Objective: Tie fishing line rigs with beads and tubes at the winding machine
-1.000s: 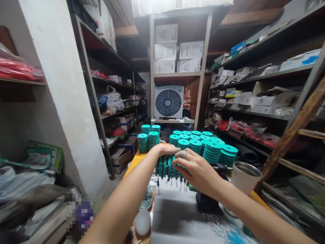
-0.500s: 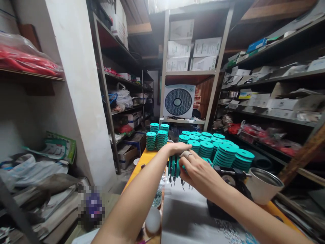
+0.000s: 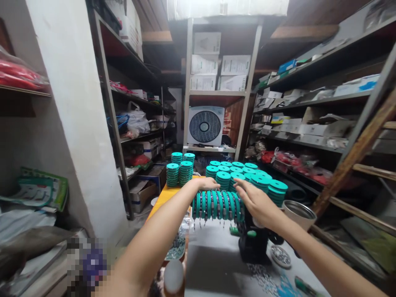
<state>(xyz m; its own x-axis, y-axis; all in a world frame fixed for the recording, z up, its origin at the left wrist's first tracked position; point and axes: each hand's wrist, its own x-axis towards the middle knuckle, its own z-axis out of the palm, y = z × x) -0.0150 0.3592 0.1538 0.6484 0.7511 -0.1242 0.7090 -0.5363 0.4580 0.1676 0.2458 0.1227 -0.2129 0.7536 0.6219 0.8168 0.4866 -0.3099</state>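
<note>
A row of teal discs (image 3: 217, 205) standing on edge, with small dark bits hanging below, is pressed between my two hands above the table. My left hand (image 3: 206, 184) caps the row's left end, fingers curled over it. My right hand (image 3: 257, 201) presses against the right end with its fingers closed on the discs. Behind the row stand several stacks of the same teal discs (image 3: 238, 173) on the orange table (image 3: 162, 196), and a smaller group of stacks (image 3: 181, 168) sits further left.
A black machine (image 3: 254, 243) stands under the row, a metal can (image 3: 297, 213) to its right. A tray of small parts (image 3: 177, 246) lies by my left forearm. Shelves with boxes line both sides; a white box fan (image 3: 205, 125) sits at the back.
The row of discs has lengthened and my right hand has shifted right, off the row's top to its right end. My left hand stays at the left end.
</note>
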